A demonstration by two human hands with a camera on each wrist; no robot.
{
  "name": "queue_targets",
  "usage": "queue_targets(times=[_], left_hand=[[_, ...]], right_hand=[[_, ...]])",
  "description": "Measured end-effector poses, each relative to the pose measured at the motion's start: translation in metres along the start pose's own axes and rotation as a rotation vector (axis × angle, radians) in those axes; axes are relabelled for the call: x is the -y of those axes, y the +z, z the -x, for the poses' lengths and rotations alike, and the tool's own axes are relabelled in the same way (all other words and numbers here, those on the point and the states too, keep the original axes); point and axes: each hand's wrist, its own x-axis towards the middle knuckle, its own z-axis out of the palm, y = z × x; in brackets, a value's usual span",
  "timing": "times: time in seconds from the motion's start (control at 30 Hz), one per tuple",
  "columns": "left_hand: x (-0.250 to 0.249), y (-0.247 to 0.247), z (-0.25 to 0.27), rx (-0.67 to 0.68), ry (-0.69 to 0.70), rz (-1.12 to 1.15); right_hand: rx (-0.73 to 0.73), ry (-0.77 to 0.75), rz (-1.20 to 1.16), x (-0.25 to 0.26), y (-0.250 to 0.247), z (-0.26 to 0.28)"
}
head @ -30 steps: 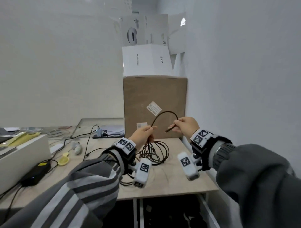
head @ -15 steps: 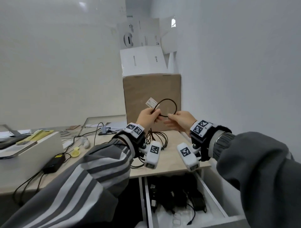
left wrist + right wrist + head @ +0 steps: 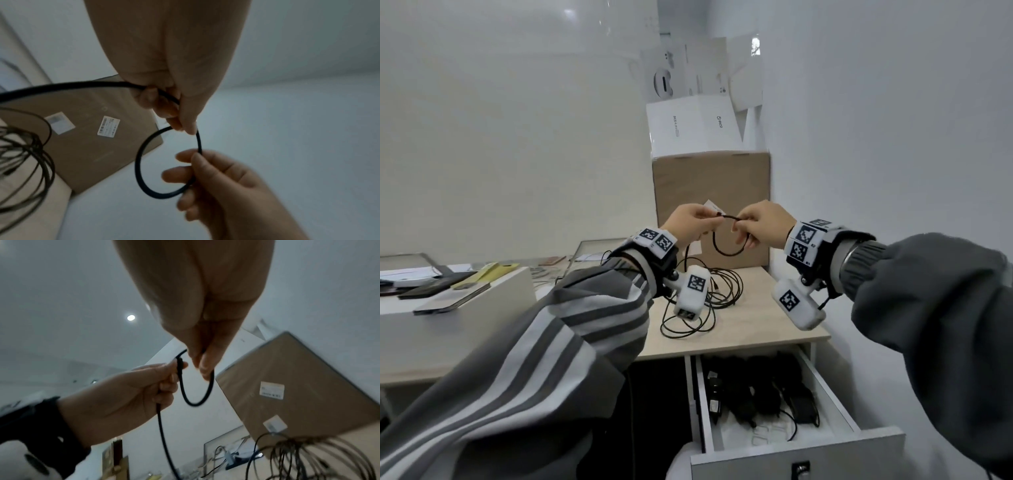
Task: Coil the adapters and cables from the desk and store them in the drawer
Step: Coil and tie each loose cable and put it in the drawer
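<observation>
Nearest the viewer, at the bottom of the head view, a white drawer [image 3: 796, 455] stands pulled out under the tabletop [image 3: 756, 329], with several black adapters [image 3: 760, 394] and their leads lying inside it.

Above the drawer, over the tabletop's front edge, both hands are raised close together. The left hand [image 3: 690, 222] has its fingers curled and pinches a black cable [image 3: 726, 253] between thumb and fingertips; from the left wrist view the cable runs through that pinch and trails off to the side. The right hand [image 3: 765, 224] pinches the same cable just beside it, thumb against forefinger, with its other fingers curled under. Between the two grips the cable forms one small round loop [image 3: 141, 164] that hangs below the fingers. In the right wrist view a plug end [image 3: 180, 365] of the cable shows at the left hand's fingertips.

Below and behind the hands, the rest of the cable lies in a loose pile of coils [image 3: 705, 301] on the tabletop.

Farther back, a brown cardboard box [image 3: 710, 192] with white labels stands on the tabletop against the wall, and a white box [image 3: 693, 126] sits on top of it. Off to the left, flat dark and yellow items [image 3: 458, 281] lie on a second surface.
</observation>
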Motion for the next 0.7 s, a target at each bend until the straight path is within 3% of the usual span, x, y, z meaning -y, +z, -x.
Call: queue_targets(times=[0.17, 0.27, 0.37, 0.43, 0.5, 0.57, 0.63, 0.7], left_hand=[[-0.011, 0.003, 0.002, -0.094, -0.077, -0.028], [-0.019, 0.003, 0.003, -0.098, -0.114, -0.077], [-0.023, 0.005, 0.005, -0.041, -0.169, 0.070], [-0.022, 0.004, 0.006, -0.001, -0.162, 0.159], [-0.022, -0.002, 0.007, 0.034, -0.128, 0.111], [-0.024, -0.008, 0.006, 0.051, -0.064, -0.067], [-0.030, -0.012, 0.005, 0.092, 0.003, -0.226], [-0.041, -0.012, 0.007, 0.144, 0.054, -0.313]], right_hand=[[-0.250, 0.109, -0.407, -0.001, 0.014, 0.000], [-0.262, 0.142, -0.586, 0.007, 0.017, 0.002], [-0.172, 0.190, -0.614, 0.011, 0.019, 0.005], [-0.052, 0.189, -0.422, 0.009, 0.016, 0.008], [0.037, 0.123, -0.037, 0.009, 0.005, 0.010], [-0.017, -0.003, 0.270, 0.016, -0.008, 0.008], [-0.081, -0.160, 0.386, 0.030, -0.019, 0.008], [-0.029, -0.289, 0.556, 0.043, -0.023, 0.006]])
